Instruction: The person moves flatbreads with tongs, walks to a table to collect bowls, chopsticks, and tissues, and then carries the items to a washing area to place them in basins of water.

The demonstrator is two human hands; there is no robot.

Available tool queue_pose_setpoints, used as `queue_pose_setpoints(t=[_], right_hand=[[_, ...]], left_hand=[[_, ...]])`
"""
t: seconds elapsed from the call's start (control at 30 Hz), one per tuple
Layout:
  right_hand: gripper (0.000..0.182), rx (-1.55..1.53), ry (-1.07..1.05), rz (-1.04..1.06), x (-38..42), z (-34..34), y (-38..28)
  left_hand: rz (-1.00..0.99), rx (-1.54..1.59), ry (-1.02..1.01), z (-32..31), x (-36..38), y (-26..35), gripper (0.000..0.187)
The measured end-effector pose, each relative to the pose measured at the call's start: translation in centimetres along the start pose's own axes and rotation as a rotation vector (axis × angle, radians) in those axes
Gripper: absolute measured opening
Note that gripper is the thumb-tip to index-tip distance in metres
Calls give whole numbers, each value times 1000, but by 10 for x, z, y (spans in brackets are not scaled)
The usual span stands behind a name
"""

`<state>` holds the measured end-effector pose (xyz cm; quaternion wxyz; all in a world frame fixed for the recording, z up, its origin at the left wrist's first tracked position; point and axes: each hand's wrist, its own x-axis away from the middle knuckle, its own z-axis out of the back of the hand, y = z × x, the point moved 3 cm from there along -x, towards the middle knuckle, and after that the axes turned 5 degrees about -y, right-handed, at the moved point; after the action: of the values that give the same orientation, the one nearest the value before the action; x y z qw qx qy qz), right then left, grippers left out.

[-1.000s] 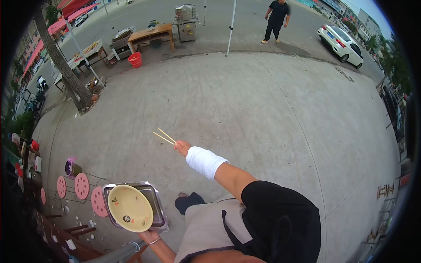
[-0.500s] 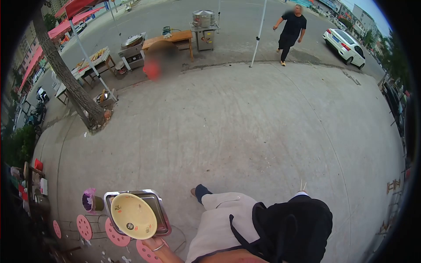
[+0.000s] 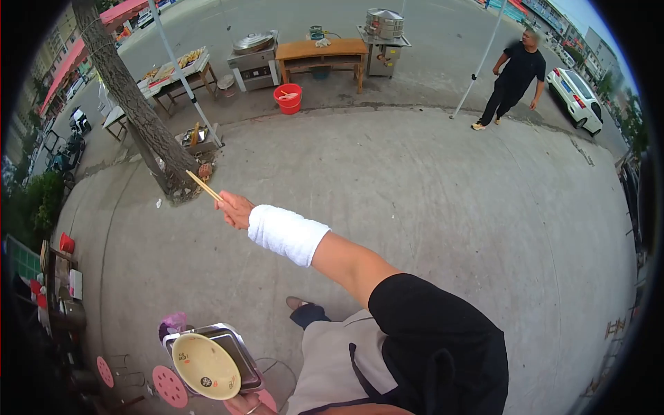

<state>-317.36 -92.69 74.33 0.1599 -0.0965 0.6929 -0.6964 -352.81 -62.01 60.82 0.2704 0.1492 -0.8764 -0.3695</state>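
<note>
At the lower left, my left hand (image 3: 245,403) grips a pale yellow bowl (image 3: 207,363) by its near edge. Small printed marks show on the bowl, which leans over a shiny metal tray (image 3: 243,347) at the same hand. How the fingers divide between bowl and tray is hidden. Stretched far out ahead, my right hand (image 3: 237,209) is closed round a pair of wooden chopsticks (image 3: 202,185), their tips pointing up and left toward the tree base. A white towel (image 3: 287,234) wraps the right forearm.
Pink stools (image 3: 170,386) stand below the tray, with a purple bag (image 3: 173,322) beside it. Ahead are a tree trunk (image 3: 142,104), a red bucket (image 3: 288,99), a wooden table (image 3: 322,50) and a steamer (image 3: 384,23). A person in black (image 3: 517,75) stands near a canopy pole (image 3: 477,66).
My right arm has swung out forward and left with the chopsticks. The view has turned left, uncovering the red bucket. My left hand keeps hold of the bowl. The person in black has stepped along.
</note>
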Motion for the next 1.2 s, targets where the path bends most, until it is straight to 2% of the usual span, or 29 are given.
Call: queue_pose_setpoints(t=[0.07, 0.1, 0.13, 0.2, 0.23, 0.3, 0.4, 0.43, 0.53, 0.57, 0.6, 0.63, 0.67, 0.7, 0.73, 0.77, 0.8, 0.87, 0.93, 1.0, 1.07, 1.1, 1.2], right_hand=[[21, -3, 17, -23, -50, -4, 47], [21, 45, 55, -85, -74, 9, 91], [22, -26, 131, -256, -71, 22, 143], [19, 37, 448, -626, -11, 64, 244], [16, -70, 689, -834, 38, 88, 285], [17, -24, 1001, -997, 130, 139, 356], [19, 182, 1290, -1170, 287, 214, 466], [20, 196, 1401, -1211, 326, 224, 478], [20, 7, 1837, -1027, 358, 216, 437], [20, -91, 1971, -909, 323, 234, 442], [22, -636, 1886, -587, 214, 233, 408], [22, -563, 2021, -742, 104, 198, 358], [16, -671, 1964, -444, 1, 175, 327], [11, -833, 1749, -240, -97, 156, 294], [17, -909, 1646, -137, -184, 143, 270], [26, -1018, 1354, -25, -257, 136, 246], [29, -1114, 1111, 140, -327, 116, 194], [30, -1145, 817, 339, -428, 70, 69], [29, -1160, 511, 591, -473, 33, -25], [28, -1165, 205, 856, -485, -10, -95], [22, -1091, -104, 1100, -486, -57, -135], [21, -1048, -249, 1211, -487, -82, -152], [18, -829, -448, 1327, -506, -147, -178]], left_hand=[[-54, 16, 57, -8, -70, 12, 48], [-3, 32, 14, -32, -107, 22, 48], [44, 59, -44, -53, -137, 28, 47], [-16, 27, -260, -84, -193, 41, 45], [-17, 28, -206, -93, -226, 49, 45], [-22, 21, -99, -111, -297, 62, 45], [16, 149, -190, -163, -376, 80, 44], [18, 201, -219, -173, -405, 83, 44], [-65, 25, -166, -167, -499, 84, 38], [2, 157, -205, -201, -517, 94, 40], [-19, 142, -175, -208, -545, 96, 40], [-27, 113, -145, -208, -570, 97, 39], [-31, 81, -115, -208, -590, 102, 38], [-20, 50, -98, -218, -609, 109, 38], [-4, 13, -125, -235, -626, 119, 39], [8, -20, -146, -250, -640, 134, 39], [15, -53, -167, -261, -655, 145, 39], [0, -26, -185, -271, -692, 159, 40], [13, -24, -232, -282, -733, 169, 41], [20, -47, -266, -287, -784, 172, 41], [50, -98, -299, -289, -828, 177, 42], [105, -28, -417, -306, -842, 185, 41], [180, -49, -504, -329, -904, 203, 41]])
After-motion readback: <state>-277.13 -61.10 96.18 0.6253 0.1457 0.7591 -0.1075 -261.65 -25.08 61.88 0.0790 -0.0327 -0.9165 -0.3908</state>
